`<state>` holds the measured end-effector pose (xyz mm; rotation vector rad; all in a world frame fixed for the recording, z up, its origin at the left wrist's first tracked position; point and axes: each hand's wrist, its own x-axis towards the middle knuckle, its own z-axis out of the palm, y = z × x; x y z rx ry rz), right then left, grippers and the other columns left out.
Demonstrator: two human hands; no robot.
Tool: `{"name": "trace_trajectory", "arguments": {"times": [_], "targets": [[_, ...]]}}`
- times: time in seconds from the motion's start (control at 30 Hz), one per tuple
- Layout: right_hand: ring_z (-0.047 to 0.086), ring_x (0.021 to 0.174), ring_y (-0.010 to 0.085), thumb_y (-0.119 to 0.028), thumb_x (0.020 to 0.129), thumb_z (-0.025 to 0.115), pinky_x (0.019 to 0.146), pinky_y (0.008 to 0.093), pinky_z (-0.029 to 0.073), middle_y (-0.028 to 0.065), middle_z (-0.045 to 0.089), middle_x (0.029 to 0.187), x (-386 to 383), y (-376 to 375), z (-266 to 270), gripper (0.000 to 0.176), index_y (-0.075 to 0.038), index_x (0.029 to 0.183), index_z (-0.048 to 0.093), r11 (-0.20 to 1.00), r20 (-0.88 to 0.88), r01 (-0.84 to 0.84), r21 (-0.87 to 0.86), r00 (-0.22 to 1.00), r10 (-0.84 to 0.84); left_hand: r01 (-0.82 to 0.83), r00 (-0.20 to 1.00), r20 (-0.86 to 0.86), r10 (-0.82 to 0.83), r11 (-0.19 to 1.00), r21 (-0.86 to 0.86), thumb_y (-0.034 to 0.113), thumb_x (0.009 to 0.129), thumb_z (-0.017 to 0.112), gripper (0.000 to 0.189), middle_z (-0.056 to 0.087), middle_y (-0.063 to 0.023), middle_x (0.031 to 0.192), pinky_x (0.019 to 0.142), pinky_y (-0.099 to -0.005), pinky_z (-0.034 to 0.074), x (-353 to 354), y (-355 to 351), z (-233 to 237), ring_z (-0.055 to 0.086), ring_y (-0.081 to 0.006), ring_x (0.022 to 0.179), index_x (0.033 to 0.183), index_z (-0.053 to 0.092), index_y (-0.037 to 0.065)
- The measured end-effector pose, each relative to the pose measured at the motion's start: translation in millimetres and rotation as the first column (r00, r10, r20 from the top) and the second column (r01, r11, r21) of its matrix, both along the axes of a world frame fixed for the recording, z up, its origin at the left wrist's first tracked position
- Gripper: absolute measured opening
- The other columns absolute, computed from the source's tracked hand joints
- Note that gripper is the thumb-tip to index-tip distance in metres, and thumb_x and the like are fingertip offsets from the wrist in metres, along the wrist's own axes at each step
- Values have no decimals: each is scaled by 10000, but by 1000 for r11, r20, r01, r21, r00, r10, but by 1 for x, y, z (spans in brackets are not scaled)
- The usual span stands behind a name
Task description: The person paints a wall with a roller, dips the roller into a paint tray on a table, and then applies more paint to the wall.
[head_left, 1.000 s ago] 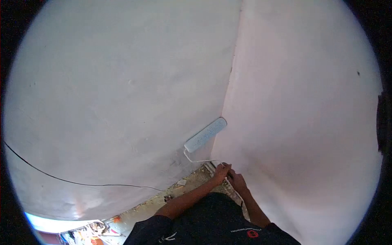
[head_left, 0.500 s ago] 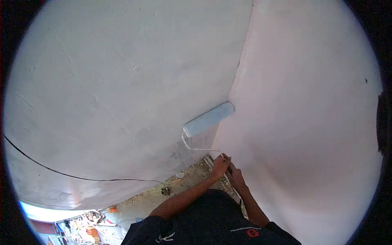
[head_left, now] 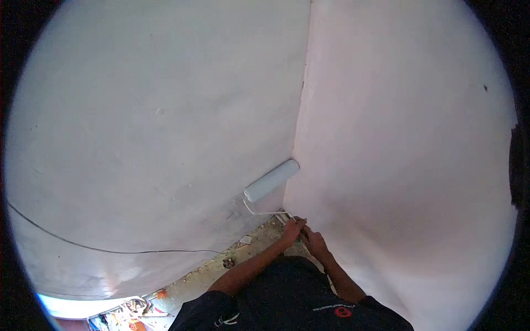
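Observation:
A paint roller (head_left: 271, 181) with a pale blue-grey sleeve and a bent wire frame lies against the left wall (head_left: 165, 138), its far end at the corner with the right wall (head_left: 397, 138). My left hand (head_left: 292, 230) is closed around the roller's handle, just below the wire. Close behind it, my right hand (head_left: 314, 243) is closed on the lower part of the handle. Most of the handle is hidden by my fingers.
A thin dark cable (head_left: 127, 252) runs along the lower left wall. The floor strip (head_left: 207, 270) below holds debris, a small white piece (head_left: 245, 240) and a dark clump (head_left: 228, 263). Cluttered items (head_left: 132, 311) lie at the bottom left.
The roller has moved down the left wall along the corner, and both hands have come lower and slightly closer to my body with it. The view has shifted a little.

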<state>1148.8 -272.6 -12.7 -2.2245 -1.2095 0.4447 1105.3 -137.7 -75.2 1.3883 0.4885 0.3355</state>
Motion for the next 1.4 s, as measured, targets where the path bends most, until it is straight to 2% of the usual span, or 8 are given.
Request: {"name": "trace_trajectory", "arguments": {"times": [0.07, 0.23, 0.37, 0.67, 0.8, 1.03, 1.23, 1.4], "targets": [[564, 586, 376, -236, 860, 506, 583, 471, 452, 208, 596, 735, 0, 3, 12, 447, -104, 1264, 369, 999, -27, 6, -39, 1000, -7, -66, 983, -173, 64, 998, -7, 259, 805, 615, 284, 517, -39, 583, 457, -315, 384, 5, -4, -27, 497, -132, 514, 665, 552, 20], [568, 581, 372, -233, 860, 512, 545, 467, 448, 197, 597, 712, 0, 4, 26, 433, -99, 1247, 371, 996, -129, 55, -71, 990, -64, -141, 984, 66, 167, 945, -296, 255, 811, 614, 260, 526, -29, 590, 497, -313, 388, -4, -11, 64, 486, -121, 522, 694, 556, 31], [581, 603, 377, -239, 863, 508, 556, 477, 454, 200, 605, 731, -8, 7, 63, 407, -134, 1236, 383, 998, -10, 54, 20, 999, -54, 23, 992, -120, -26, 999, -27, 258, 818, 610, 256, 557, -35, 646, 539, -295, 408, -7, -3, 72, 508, -111, 570, 719, 558, 28], [593, 640, 367, -225, 843, 531, 579, 473, 470, 192, 607, 781, -6, 9, 59, 427, -161, 1239, 387, 991, -54, 120, -66, 991, -124, -2, 952, -305, -15, 998, -56, 259, 842, 587, 259, 549, -31, 686, 608, -296, 424, -8, -2, 112, 504, -107, 655, 783, 556, 8], [601, 676, 355, -247, 832, 540, 610, 467, 480, 190, 612, 839, -1, 12, 78, 459, -131, 1250, 387, 994, -15, 106, 0, 994, -106, -34, 999, 10, 35, 995, -97, 232, 844, 584, 236, 544, -24, 677, 582, -277, 418, 0, -2, 126, 496, -93, 641, 787, 551, 5], [586, 685, 392, -270, 834, 534, 623, 491, 465, 219, 604, 780, 3, 16, 115, 474, -109, 1252, 380, 986, -172, 121, -112, 975, -139, -75, 997, -1, 76, 991, 107, 230, 844, 588, 251, 512, -7, 616, 502, -273, 384, 5, -2, 163, 452, -82, 570, 734, 533, 11], [587, 692, 396, -285, 824, 547, 632, 485, 469, 221, 603, 779, 20, 10, 38, 528, -133, 1286, 343, 989, -115, 42, -140, 992, -58, -1, 1000, 21, -1, 995, 98, 224, 852, 576, 229, 509, -17, 638, 468, -264, 376, 6, -2, 85, 456, -88, 571, 761, 512, 24], [588, 658, 362, -254, 805, 564, 600, 463, 459, 199, 593, 725, 26, 9, 9, 438, -127, 1200, 426, 991, -26, 88, -101, 996, -91, 49, 992, -96, -79, 958, -282, 201, 866, 535, 166, 521, -45, 735, 569, -292, 412, 20, -1, 69, 490, -129, 663, 889, 497, 41]]}}
